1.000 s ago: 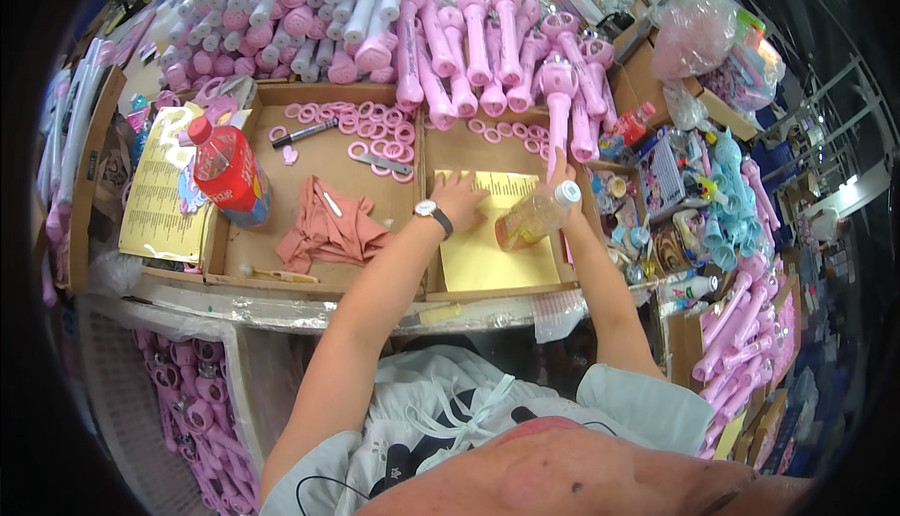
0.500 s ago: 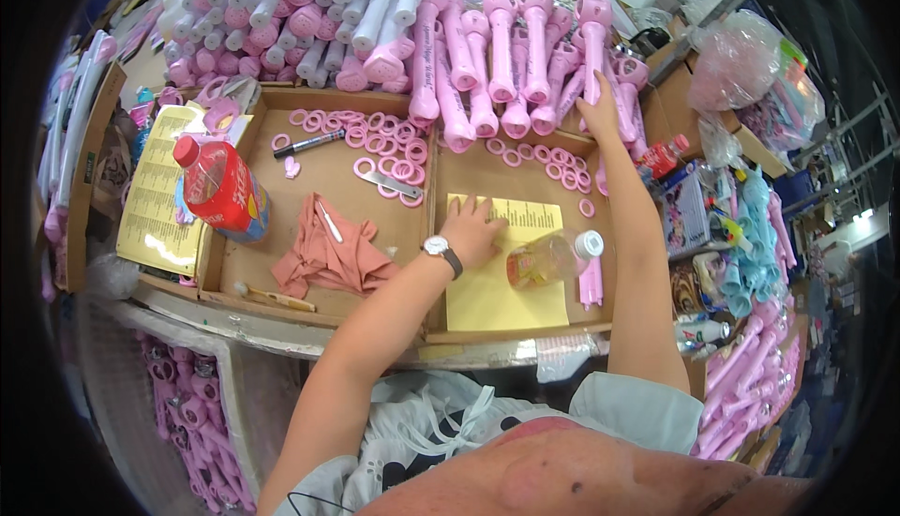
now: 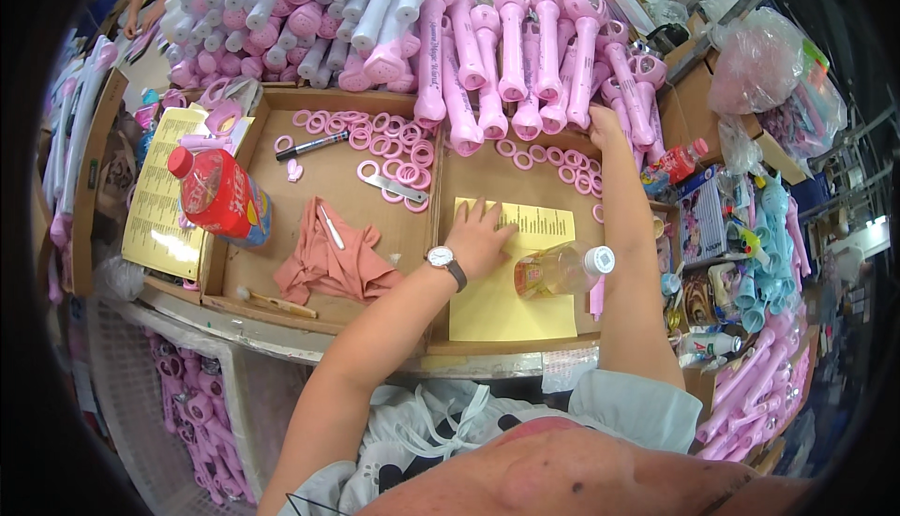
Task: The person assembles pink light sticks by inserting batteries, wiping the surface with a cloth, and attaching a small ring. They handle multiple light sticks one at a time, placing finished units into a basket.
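My left hand [image 3: 479,240] lies with spread fingers on a yellow printed sheet [image 3: 511,314] in the right-hand cardboard tray, holding nothing. A clear plastic bottle [image 3: 553,272] with a white cap and some yellowish liquid lies on the same sheet. My right arm reaches to the tray's far right corner. There my right hand [image 3: 607,130] is by the lower ends of a row of pink toy wands [image 3: 513,43]; its fingers are partly hidden, and whether they grip anything cannot be made out. Pink rings [image 3: 555,156] lie just left of it.
The left tray holds more pink rings [image 3: 380,143], a black marker [image 3: 310,145], a metal strip [image 3: 397,188], an orange cloth [image 3: 328,258], a brush [image 3: 277,302] and a red-labelled bottle [image 3: 220,195]. White-and-pink wands [image 3: 281,24] are heaped behind. Another person's hands [image 3: 141,19] show far left.
My right hand has slid down from the shaft of a pink wand to the row's lower ends. That wand now rests among the others. My left hand stays on the sheet.
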`<act>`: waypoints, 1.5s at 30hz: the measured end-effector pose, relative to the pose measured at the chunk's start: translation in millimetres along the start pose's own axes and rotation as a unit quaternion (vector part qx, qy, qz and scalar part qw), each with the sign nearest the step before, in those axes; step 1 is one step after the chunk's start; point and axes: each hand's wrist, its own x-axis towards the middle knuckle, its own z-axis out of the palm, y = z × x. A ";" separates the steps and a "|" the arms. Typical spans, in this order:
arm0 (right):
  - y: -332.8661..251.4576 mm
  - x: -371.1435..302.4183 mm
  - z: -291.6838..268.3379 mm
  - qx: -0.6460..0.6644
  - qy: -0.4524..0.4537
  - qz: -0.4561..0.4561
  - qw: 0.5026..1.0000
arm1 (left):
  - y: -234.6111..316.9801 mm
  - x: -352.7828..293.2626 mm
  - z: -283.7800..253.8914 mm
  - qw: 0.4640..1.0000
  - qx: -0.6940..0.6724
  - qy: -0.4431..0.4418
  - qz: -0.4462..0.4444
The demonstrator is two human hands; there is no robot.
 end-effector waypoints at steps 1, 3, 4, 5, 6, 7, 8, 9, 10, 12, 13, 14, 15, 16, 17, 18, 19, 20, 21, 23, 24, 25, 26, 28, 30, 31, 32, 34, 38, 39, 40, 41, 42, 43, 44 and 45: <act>0.1 -0.2 -2.4 0.002 -0.035 0.048 0.998 | 0.3 -0.2 -0.6 1.000 0.001 0.002 -0.002; -0.5 1.8 -4.2 -0.011 0.020 0.068 0.997 | 1.2 -0.5 -1.9 1.000 0.001 -0.005 -0.005; -1.5 4.8 -3.7 -0.020 0.050 0.077 0.996 | 1.9 -0.8 -2.2 1.000 0.004 -0.007 -0.002; -1.9 8.0 -3.3 -0.017 0.044 0.099 0.994 | 2.0 -0.3 -2.8 1.000 0.007 -0.012 -0.001; -2.2 12.1 -3.1 -0.014 0.039 0.108 0.993 | 2.1 0.0 -3.2 1.000 0.014 -0.015 -0.001; -1.9 17.2 -2.2 -0.011 0.038 0.111 0.993 | 2.2 0.3 -3.8 1.000 0.013 -0.021 -0.003; -0.7 21.9 -2.5 -0.022 0.033 0.114 0.993 | 2.7 0.1 -4.1 1.000 0.015 -0.027 -0.006; 1.5 27.0 -3.1 -0.034 0.035 0.112 0.993 | 2.7 0.1 -4.6 0.999 0.017 -0.029 -0.008; 4.6 31.3 -5.1 -0.040 0.036 0.129 0.990 | 2.9 -0.2 -4.8 0.999 0.016 -0.028 -0.009; 9.8 43.0 -7.2 -0.085 0.043 0.071 0.993 | 3.2 -0.9 -4.8 1.000 0.013 -0.022 -0.006; 13.0 46.8 -9.7 -0.105 0.049 0.054 0.992 | 3.2 -1.5 -4.8 1.000 0.009 -0.014 -0.005; 17.1 50.2 -10.5 -0.137 0.090 0.047 0.985 | 3.3 -2.4 -4.5 1.000 0.009 -0.007 -0.001; 18.5 52.7 -12.9 -0.167 0.061 0.023 0.984 | 3.4 -2.4 -3.9 1.000 0.011 -0.006 0.000; 21.3 54.9 -11.8 -0.222 0.084 -0.030 0.971 | 3.3 -2.0 -3.3 1.000 0.012 0.000 0.002; 20.9 55.7 -12.1 -0.275 0.119 -0.074 0.951 | 3.2 -2.0 -2.9 1.000 0.011 0.000 0.003; 21.0 55.8 -9.1 -0.323 0.149 -0.120 0.927 | 3.1 -1.8 -2.7 1.000 0.009 0.003 0.005; 17.2 54.5 -8.0 -0.322 0.117 -0.083 0.936 | 2.8 -1.9 -2.9 1.000 0.009 0.002 0.005; 12.9 52.6 -4.9 -0.339 0.107 -0.077 0.931 | 2.6 -1.9 -3.2 1.000 0.006 0.006 0.006; 6.9 49.9 -2.0 -0.349 0.107 -0.078 0.928 | 2.8 -1.9 -3.3 1.000 0.003 0.007 0.005; -7.2 42.3 3.8 -0.387 0.125 -0.062 0.911 | 2.9 -2.1 -3.5 1.000 0.002 0.011 0.001; -16.9 38.2 4.6 -0.368 0.112 -0.082 0.919 | 3.1 -2.4 -3.3 1.000 0.003 0.012 -0.001; -27.1 34.3 4.5 -0.345 0.103 -0.082 0.929 | 3.7 -2.7 -3.1 1.000 0.000 0.011 0.000; -33.6 28.7 3.6 -0.318 0.085 -0.100 0.939 | 3.9 -2.9 -2.8 1.000 0.002 0.009 0.000; -42.5 23.2 4.5 -0.469 0.101 -0.098 0.872 | 3.3 -2.5 -1.9 1.000 0.005 0.010 0.004; -41.4 19.1 4.5 -0.541 0.103 -0.095 0.829 | 2.7 -1.9 -1.3 1.000 0.003 0.010 0.007; -37.8 16.8 2.9 -0.566 0.093 -0.102 0.813 | 2.3 -1.9 -1.2 1.000 0.001 0.008 0.006; -32.6 17.6 4.4 -0.569 0.092 -0.084 0.813 | 1.9 -1.8 -1.4 1.000 0.001 0.005 0.002; -20.9 18.2 3.7 -0.560 0.094 -0.090 0.818 | 1.4 -1.6 -1.3 1.000 -0.002 0.002 0.002; -14.7 14.1 2.8 -0.535 0.125 -0.110 0.828 | 1.4 -1.3 0.1 1.000 0.000 -0.001 -0.005; -16.4 9.7 4.9 -0.510 0.145 -0.136 0.837 | 1.5 -1.1 0.7 1.000 0.003 0.001 -0.003; -18.5 3.3 8.4 -0.491 0.172 -0.141 0.842 | 1.3 -0.7 1.2 1.000 0.007 -0.003 -0.003; -21.5 -4.0 14.1 -0.465 0.212 -0.143 0.848 | 1.2 -0.5 1.5 1.000 0.011 -0.003 -0.002; -23.4 -14.1 20.3 -0.418 0.184 -0.145 0.878 | 1.1 -0.5 1.9 1.000 0.010 -0.006 -0.004; -22.8 -26.9 26.8 -0.365 0.167 -0.142 0.905 | 0.9 -0.4 2.1 1.000 0.007 -0.006 -0.004; -18.7 -42.0 33.6 -0.306 0.141 -0.149 0.930 | 0.8 -0.5 2.3 1.000 0.007 -0.006 -0.007; -9.6 -59.2 40.6 -0.383 0.152 -0.158 0.898 | 0.7 -0.7 2.6 1.000 0.007 -0.004 -0.005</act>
